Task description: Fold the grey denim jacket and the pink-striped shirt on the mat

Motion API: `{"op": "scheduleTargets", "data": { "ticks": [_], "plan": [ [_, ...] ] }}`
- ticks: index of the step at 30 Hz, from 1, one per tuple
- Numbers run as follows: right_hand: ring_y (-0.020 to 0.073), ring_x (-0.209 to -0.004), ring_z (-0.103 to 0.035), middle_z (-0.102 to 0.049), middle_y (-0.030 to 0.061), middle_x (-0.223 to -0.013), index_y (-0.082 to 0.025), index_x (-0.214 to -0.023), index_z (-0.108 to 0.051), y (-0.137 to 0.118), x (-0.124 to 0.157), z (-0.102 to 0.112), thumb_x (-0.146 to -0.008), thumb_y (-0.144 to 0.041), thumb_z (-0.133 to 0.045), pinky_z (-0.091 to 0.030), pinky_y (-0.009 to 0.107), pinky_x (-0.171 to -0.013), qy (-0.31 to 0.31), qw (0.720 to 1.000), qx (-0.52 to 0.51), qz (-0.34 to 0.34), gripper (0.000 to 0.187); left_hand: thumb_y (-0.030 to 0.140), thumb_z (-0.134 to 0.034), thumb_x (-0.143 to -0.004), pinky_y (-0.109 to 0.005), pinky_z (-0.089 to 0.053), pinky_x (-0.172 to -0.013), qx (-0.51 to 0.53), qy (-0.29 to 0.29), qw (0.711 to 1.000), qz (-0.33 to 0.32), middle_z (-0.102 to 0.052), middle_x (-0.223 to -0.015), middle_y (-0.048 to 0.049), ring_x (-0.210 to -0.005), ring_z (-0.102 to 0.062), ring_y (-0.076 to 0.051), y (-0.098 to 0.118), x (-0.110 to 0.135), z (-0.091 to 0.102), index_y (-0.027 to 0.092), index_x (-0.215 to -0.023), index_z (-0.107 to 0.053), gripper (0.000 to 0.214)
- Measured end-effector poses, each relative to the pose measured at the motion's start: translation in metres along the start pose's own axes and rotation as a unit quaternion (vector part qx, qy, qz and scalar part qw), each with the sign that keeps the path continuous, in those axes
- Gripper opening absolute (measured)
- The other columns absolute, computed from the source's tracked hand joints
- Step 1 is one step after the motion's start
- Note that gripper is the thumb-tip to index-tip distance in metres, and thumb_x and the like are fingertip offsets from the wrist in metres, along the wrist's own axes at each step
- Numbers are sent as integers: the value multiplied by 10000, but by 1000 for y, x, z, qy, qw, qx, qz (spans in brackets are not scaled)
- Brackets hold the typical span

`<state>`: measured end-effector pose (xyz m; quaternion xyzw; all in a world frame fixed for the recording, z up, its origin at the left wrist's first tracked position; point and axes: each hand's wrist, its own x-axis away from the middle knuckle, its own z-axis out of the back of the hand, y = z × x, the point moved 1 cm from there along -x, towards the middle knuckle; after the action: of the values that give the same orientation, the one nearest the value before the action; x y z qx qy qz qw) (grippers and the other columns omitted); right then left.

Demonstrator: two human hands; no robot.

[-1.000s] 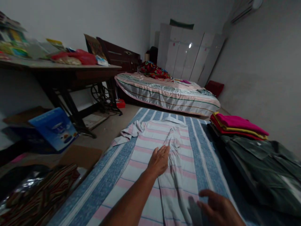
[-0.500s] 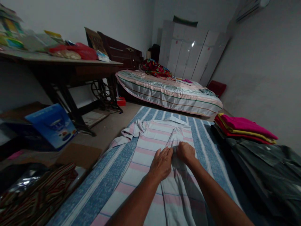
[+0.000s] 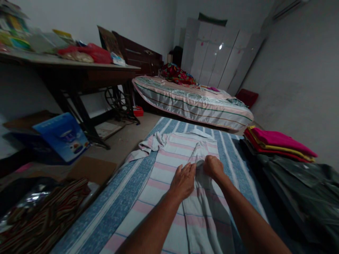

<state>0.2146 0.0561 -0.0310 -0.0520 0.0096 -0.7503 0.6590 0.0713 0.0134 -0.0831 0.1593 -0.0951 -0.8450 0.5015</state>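
Observation:
A white shirt with pink and blue stripes (image 3: 159,187) lies spread on a blue and white striped sheet (image 3: 127,176). Its collar is at the far end, and the sleeve on the left reaches out crumpled. The right side is folded inward over the body. My left hand (image 3: 183,180) rests flat on the shirt near its middle, fingers stretched forward. Just to the right, my right hand (image 3: 213,166) is closed in a pinch on the shirt's folded fabric. A small gap separates the two hands.
Folded pink, yellow and red cloths (image 3: 283,143) and dark green garments (image 3: 304,187) are stacked on the right. At left are a blue box (image 3: 62,137), striped clothing (image 3: 50,211) and a sewing-machine table (image 3: 87,68). A bed (image 3: 193,102) stands behind.
My right hand has shifted slightly to the right, away from the left hand, pulling at the folded fabric. My left hand stays flat in nearly the same place. The view has tilted slightly.

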Motion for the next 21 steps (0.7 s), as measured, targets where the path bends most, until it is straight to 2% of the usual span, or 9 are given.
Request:
{"op": "scheduleTargets", "data": {
  "ticks": [7,15,21],
  "plan": [
    [229,-918,-656,-691,144,-956,-153,-942,-672,15,-9,-10,-840,-174,-434,-436,256,-669,-11,999,-31,-18,260,170,-273,-913,-416,-183,-1119,-8,3,1000,-7,-444,-1416,-96,-1365,-287,-183,-2,0,-2,164,-1391,-333,482],
    [184,-893,-649,-701,96,-912,-163,-930,-662,20,-6,-13,-836,-196,-441,-387,218,-631,-8,998,-64,-12,243,271,-289,-940,-440,-172,-1118,-13,16,1000,-20,-419,-1440,-44,-1369,-266,-186,-3,0,-6,232,-1312,-433,401],
    [211,-899,-648,-696,117,-945,-181,-953,-655,17,-13,-9,-909,-433,-381,-420,253,-664,3,998,-55,-17,375,273,-320,-935,-470,-245,-1083,-28,23,999,-33,-447,-1415,-60,-1346,-309,-205,2,0,2,230,-1250,-478,355]
  ]
}}
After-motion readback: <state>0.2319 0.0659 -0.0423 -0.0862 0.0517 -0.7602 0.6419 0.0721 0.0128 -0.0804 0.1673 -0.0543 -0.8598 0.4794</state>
